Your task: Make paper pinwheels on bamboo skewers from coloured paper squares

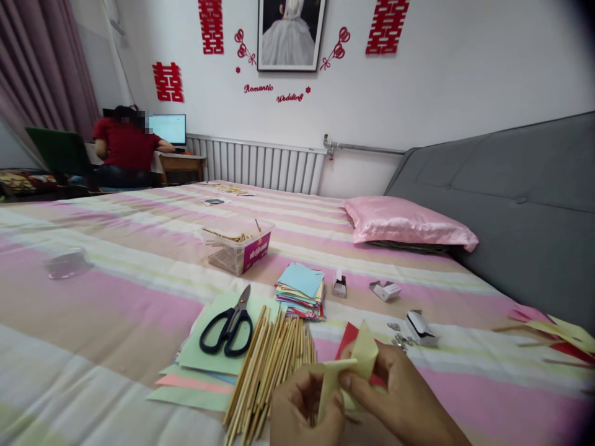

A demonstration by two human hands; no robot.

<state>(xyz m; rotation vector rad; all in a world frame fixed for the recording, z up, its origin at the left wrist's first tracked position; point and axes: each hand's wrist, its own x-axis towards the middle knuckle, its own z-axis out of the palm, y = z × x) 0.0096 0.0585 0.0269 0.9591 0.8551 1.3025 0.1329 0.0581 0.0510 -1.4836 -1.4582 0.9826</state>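
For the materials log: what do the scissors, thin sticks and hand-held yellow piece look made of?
Scissors: grey metallic-looking blades, probably steel; smooth dark-blue handles, likely plastic. Thin sticks: tan, matte, straight; bamboo or wood, can't tell which. Yellow piece: matte, thin-edged, folded, so likely paper.

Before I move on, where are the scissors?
In the head view, the scissors lie left of centre on the pale green paper, just left of the bundled sticks and farther away than the left hand.
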